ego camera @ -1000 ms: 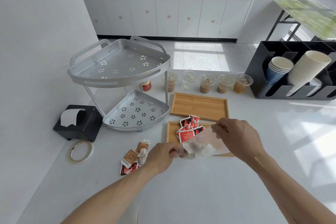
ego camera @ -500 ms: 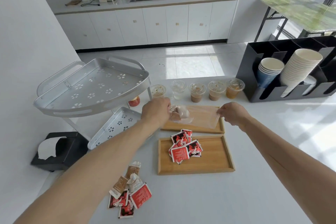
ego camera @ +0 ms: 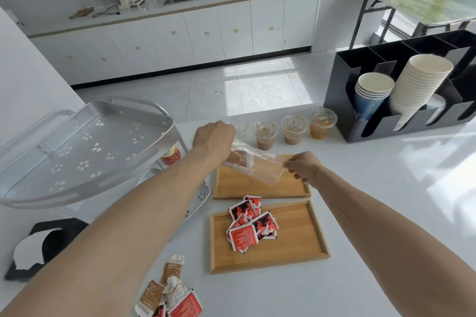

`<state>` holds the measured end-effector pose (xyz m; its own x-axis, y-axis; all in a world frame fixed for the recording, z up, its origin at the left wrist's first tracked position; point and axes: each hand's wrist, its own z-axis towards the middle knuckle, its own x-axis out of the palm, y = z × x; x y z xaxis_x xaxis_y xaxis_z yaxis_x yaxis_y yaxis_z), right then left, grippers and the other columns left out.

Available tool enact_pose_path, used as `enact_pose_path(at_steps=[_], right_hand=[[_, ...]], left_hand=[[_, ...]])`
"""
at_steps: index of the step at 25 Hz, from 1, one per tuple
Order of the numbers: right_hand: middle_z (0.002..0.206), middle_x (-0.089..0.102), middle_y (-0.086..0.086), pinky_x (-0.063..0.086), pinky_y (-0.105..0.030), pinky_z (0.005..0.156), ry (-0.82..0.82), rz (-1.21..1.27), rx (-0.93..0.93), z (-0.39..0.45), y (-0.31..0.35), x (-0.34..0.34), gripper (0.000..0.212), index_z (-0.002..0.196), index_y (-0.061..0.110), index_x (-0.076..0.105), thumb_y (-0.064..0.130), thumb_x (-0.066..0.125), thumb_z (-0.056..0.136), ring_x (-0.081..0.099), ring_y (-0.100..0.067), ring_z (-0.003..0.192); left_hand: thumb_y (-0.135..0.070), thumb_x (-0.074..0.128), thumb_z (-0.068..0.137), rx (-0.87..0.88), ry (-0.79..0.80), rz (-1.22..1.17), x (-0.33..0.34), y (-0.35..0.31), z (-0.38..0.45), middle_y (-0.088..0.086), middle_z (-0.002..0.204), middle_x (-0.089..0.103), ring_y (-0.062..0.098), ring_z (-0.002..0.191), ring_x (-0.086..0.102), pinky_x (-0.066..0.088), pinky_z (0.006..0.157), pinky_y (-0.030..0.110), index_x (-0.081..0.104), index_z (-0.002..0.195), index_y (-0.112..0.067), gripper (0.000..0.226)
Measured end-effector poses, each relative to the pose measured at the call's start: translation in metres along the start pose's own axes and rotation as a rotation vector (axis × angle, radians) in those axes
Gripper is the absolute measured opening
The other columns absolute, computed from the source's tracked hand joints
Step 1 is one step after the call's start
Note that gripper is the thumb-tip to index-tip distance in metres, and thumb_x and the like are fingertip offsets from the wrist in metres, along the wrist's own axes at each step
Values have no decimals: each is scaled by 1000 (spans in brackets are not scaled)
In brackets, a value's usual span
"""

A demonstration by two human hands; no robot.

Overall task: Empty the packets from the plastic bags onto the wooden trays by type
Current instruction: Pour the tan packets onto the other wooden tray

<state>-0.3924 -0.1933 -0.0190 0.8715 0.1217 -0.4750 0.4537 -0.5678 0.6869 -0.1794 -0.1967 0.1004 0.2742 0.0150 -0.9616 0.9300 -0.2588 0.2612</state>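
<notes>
A clear plastic bag (ego camera: 260, 167) with brown packets bunched at its upper left end hangs tilted over the far wooden tray (ego camera: 247, 188), which is bare. My left hand (ego camera: 215, 136) grips the bag's raised end. My right hand (ego camera: 304, 166) pinches its lower right corner. The near wooden tray (ego camera: 288, 252) holds a heap of red packets (ego camera: 251, 224). A loose pile of brown and red packets (ego camera: 170, 296) lies on the counter at the bottom, left of the near tray.
A silver two-tier corner rack (ego camera: 85, 152) stands at the left, a black tissue box (ego camera: 43, 247) below it. Several lidded cups of drink (ego camera: 293, 127) line up behind the trays. A black cup holder (ego camera: 401, 90) with paper cups stands at the right.
Both hands carried the bag from over the near tray to above the far tray. My left hand has since lifted its end, tilting the bag down to the right.
</notes>
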Motion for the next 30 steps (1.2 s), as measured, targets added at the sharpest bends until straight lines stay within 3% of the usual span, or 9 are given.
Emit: enact_pose_path(at_steps=[6, 11, 15, 24, 27, 30], right_hand=[[68, 54, -6, 30, -22, 44, 75, 180, 116, 22, 1, 30, 12, 98, 4, 69, 10, 61, 92, 41, -15, 51], [64, 53, -4, 27, -16, 34, 84, 312, 147, 31, 7, 42, 5, 91, 8, 63, 11, 60, 93, 42, -14, 49], [64, 53, -7, 24, -10, 27, 88, 431, 129, 32, 10, 48, 7, 90, 3, 62, 8, 61, 94, 45, -14, 39], [68, 58, -2, 31, -16, 37, 139, 458, 63, 23, 19, 51, 10, 88, 7, 66, 14, 62, 94, 43, -12, 51], [68, 58, -1, 30, -19, 42, 138, 448, 39, 19, 26, 54, 16, 80, 8, 65, 14, 61, 94, 44, -11, 52], [66, 57, -2, 28, -21, 44, 143, 461, 17, 16, 31, 52, 9, 87, 6, 65, 13, 62, 93, 44, -12, 51]], left_hand=[[12, 54, 75, 54, -21, 65, -8, 1, 18, 9, 89, 63, 31, 76, 59, 38, 59, 33, 60, 80, -10, 24], [5, 52, 82, 81, -41, 76, -13, 7, 35, 9, 99, 67, 31, 84, 64, 42, 61, 34, 68, 100, -13, 30], [3, 52, 84, 88, -53, 92, -17, 9, 41, 8, 101, 67, 31, 87, 65, 43, 61, 34, 68, 100, -15, 29], [2, 51, 83, 109, -49, 167, -53, 6, 36, 8, 99, 65, 32, 86, 62, 43, 61, 34, 68, 98, -15, 28], [2, 52, 81, 109, -68, 187, -65, 9, 34, 8, 95, 64, 31, 80, 60, 35, 52, 30, 68, 96, -15, 28], [3, 51, 80, 104, -79, 191, -74, 13, 31, 8, 94, 63, 31, 81, 61, 29, 46, 26, 68, 94, -14, 28]])
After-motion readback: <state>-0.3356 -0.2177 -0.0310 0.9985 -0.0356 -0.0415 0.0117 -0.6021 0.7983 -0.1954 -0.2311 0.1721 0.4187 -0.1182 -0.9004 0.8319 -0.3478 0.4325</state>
